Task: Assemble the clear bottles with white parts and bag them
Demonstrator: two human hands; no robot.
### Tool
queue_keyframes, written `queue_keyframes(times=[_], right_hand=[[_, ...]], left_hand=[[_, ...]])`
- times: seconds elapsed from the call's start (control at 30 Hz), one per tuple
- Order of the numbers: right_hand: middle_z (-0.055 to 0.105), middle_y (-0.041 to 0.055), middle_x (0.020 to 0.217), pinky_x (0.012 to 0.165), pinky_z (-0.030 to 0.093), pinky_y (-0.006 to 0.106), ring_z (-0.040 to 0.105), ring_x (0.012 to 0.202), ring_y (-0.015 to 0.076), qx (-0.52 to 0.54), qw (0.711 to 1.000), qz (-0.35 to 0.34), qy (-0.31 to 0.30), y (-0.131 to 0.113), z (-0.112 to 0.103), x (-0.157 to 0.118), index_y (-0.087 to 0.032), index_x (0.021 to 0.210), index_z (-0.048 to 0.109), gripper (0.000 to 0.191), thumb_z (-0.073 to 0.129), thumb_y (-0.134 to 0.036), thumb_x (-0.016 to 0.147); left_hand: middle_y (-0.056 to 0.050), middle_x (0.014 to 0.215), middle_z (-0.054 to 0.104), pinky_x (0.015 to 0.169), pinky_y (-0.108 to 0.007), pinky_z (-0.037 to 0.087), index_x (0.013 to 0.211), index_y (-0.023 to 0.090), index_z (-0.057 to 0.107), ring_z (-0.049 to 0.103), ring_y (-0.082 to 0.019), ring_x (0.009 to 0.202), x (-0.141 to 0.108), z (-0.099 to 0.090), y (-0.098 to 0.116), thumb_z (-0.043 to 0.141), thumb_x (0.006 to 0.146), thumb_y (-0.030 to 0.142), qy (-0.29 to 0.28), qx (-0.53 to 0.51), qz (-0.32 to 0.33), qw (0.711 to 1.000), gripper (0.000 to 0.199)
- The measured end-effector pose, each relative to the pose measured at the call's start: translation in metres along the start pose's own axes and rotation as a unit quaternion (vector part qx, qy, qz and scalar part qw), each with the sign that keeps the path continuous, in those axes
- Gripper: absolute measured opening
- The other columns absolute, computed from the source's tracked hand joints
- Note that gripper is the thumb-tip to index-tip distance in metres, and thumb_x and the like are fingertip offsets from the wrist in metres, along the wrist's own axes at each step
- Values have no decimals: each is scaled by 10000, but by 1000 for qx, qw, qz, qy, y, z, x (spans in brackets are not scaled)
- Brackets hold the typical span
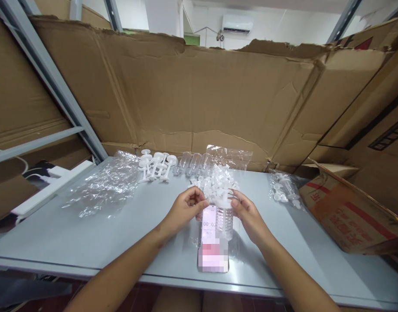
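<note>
My right hand (249,214) grips the white top of a clear ribbed plastic bottle (224,223) between thumb and fingers. The bottle is roughly upright above a phone (208,225), covering part of its screen. My left hand (191,206) is just left of the bottle, fingers curled and thumb pressed in; anything in the pinch is too small to make out. Right behind both hands lies a heap of small white plastic caps (218,180). Clear cylindrical cups (195,164) and white spool-shaped pieces with round discs (156,167) stand farther back on the left.
A crumpled clear plastic bag (101,186) covers the left of the grey table (166,258). To the right are a small bag of parts (285,190) and an open cardboard box (351,212). A white power strip (52,188) runs along the left edge; cardboard (199,95) walls the back.
</note>
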State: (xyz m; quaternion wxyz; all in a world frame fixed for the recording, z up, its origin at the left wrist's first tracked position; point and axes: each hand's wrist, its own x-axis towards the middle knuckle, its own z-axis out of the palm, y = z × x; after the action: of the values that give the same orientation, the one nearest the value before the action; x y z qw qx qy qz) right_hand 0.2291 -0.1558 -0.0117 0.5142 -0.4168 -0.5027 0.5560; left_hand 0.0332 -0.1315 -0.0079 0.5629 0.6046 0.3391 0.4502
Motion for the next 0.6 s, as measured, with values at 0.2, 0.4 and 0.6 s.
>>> queue_keyframes(times=[0.2,0.4,0.6], right_hand=[[649,46,949,716,464,306,603,806,179,-21,1000,7,-20,-1,-2,-2,-251,1111,564,359,575,-417,793],[614,65,1075,699,484,310,566,954,219,-62,996,-8,-65,-2,4,-4,-239,991,630,256,591,-383,783],[615,57,963,675,474,292,578,875,189,-69,995,-3,-74,-2,1,-2,-234,1058,572,310,578,-397,794]], left_hand=[[-6,799,545,456,-197,445,937,191,476,541,-83,533,-5,1,-2,572,776,389,-104,-36,-23,994,273],[-100,1001,603,562,-219,469,1138,188,512,599,-167,762,-7,6,0,587,767,397,-106,-55,-44,992,433],[-104,938,630,571,-229,479,1099,144,582,588,-177,775,-5,8,1,567,784,391,-100,-54,-40,993,401]])
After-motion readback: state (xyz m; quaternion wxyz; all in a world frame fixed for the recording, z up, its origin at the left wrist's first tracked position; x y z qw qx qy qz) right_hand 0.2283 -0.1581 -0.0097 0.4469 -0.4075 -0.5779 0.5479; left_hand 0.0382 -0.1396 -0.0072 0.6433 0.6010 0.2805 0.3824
